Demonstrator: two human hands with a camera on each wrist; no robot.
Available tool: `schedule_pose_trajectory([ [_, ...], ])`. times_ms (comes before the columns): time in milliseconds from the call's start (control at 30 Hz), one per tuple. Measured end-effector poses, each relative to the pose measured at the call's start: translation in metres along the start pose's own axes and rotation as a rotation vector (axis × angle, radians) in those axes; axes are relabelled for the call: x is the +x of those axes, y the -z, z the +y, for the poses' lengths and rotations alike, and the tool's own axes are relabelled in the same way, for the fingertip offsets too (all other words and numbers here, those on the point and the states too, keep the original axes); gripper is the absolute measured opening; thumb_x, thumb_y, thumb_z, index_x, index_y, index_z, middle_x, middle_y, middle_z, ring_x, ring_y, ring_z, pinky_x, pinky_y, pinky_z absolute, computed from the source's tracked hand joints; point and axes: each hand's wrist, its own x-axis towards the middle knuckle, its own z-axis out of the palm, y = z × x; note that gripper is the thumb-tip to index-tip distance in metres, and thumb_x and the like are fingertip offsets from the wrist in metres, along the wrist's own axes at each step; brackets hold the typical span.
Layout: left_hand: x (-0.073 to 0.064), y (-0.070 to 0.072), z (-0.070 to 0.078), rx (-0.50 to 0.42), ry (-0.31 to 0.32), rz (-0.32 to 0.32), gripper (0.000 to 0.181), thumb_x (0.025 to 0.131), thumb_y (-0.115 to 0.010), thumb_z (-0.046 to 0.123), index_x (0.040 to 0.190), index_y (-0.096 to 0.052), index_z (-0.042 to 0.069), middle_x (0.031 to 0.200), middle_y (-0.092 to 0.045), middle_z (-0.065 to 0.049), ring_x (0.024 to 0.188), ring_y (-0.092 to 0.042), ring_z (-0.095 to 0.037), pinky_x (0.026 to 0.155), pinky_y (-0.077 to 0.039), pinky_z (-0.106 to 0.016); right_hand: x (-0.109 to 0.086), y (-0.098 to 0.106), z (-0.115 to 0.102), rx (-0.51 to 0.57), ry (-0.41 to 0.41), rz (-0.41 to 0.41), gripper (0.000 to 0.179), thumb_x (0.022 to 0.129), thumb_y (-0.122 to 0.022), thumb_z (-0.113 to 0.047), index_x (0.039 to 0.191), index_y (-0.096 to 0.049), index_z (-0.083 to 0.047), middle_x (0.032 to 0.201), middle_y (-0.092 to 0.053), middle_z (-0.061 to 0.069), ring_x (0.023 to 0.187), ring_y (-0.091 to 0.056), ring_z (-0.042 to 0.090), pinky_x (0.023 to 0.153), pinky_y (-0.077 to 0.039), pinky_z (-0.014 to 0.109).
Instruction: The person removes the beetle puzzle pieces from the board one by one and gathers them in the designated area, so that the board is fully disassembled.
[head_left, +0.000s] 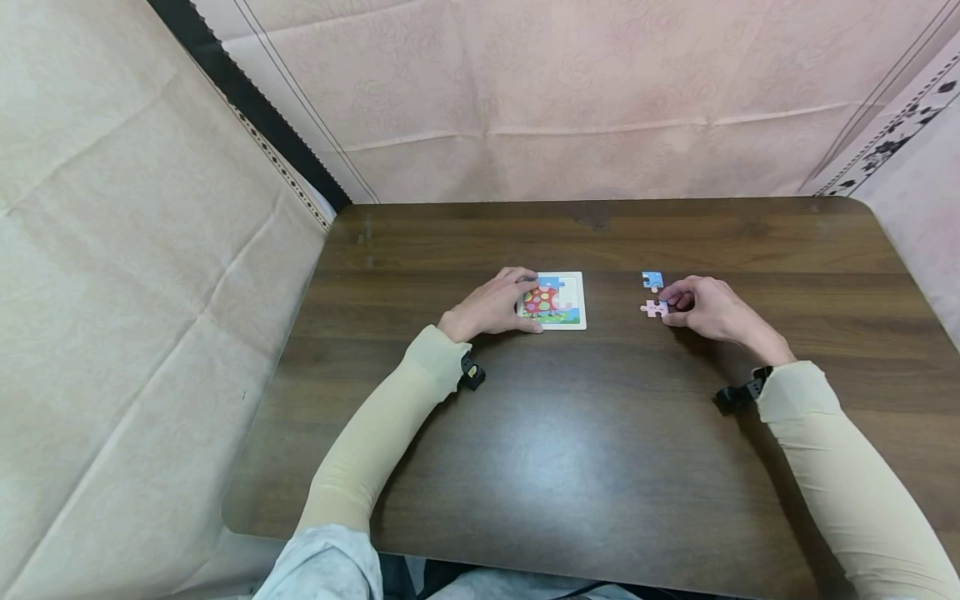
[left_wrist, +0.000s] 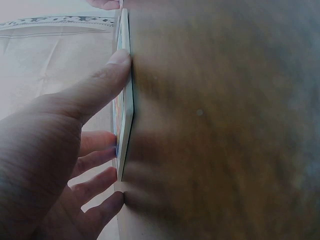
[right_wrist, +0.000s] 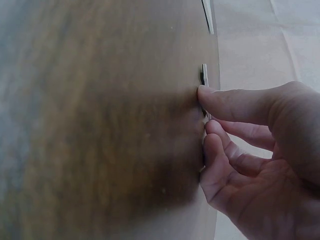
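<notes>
A small jigsaw puzzle board (head_left: 582, 302) with a white rim lies flat on the table, its picture showing a red spotted shape above green and blue. My left hand (head_left: 491, 305) holds it from the left, thumb at the near edge and fingers towards the far side; in the left wrist view the board (left_wrist: 128, 95) is seen edge-on. To the right, my right hand (head_left: 712, 310) pinches a pink puzzle piece (head_left: 653, 309) at its right side. The piece (right_wrist: 204, 74) appears thin in the right wrist view, partly covered by the thumb. A blue puzzle piece (head_left: 652, 280) lies just beyond it.
The brown wooden table (head_left: 525, 467) runs under both hands, with its far edge beyond the board and pieces. Light cloth (head_left: 570, 100) hangs behind the table, and more cloth (head_left: 135, 333) hangs on the left.
</notes>
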Motion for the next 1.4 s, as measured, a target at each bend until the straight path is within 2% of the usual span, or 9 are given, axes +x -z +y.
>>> schedule_pose_trajectory([
  [500,0.000,0.000,0.001,-0.002,0.007,-0.007,0.088,0.096,-0.081,0.054,0.165,-0.048,0.011,0.175,-0.037,-0.006,0.161,-0.032,-0.027,0.132,-0.039,-0.047,-0.002,0.000,-0.002,0.007,-0.012,0.017,0.034,0.097,-0.081,-0.011,0.127,-0.074,0.003,0.113,-0.072,0.023,0.101,-0.063,0.032,0.085,-0.047,0.038],
  [900,0.000,0.000,0.001,-0.001,0.008,-0.004,0.089,0.096,-0.082,0.054,0.165,-0.048,0.011,0.175,-0.037,-0.006,0.161,-0.033,-0.027,0.132,-0.039,-0.048,-0.005,0.000,-0.011,-0.010,0.021,0.074,0.041,0.098,-0.083,-0.022,0.129,-0.073,0.003,0.113,-0.073,0.023,0.101,-0.067,0.032,0.084,-0.049,0.039],
  [1133,0.000,0.000,0.001,0.005,0.002,0.006,0.089,0.095,-0.082,0.054,0.164,-0.049,0.010,0.174,-0.038,-0.007,0.160,-0.033,-0.028,0.132,-0.039,-0.049,-0.002,-0.007,-0.028,0.004,0.081,0.084,0.034,0.099,-0.081,-0.018,0.125,-0.074,0.003,0.108,-0.075,0.018,0.096,-0.068,0.028,0.079,-0.052,0.034],
  [1400,0.002,-0.001,0.000,0.017,0.002,0.002,0.090,0.094,-0.083,0.054,0.165,-0.048,0.010,0.175,-0.038,-0.006,0.160,-0.033,-0.028,0.133,-0.038,-0.048,0.007,-0.024,-0.046,0.012,0.157,0.095,0.028,0.098,-0.081,-0.013,0.120,-0.076,0.003,0.106,-0.077,0.019,0.095,-0.071,0.028,0.083,-0.055,0.035],
])
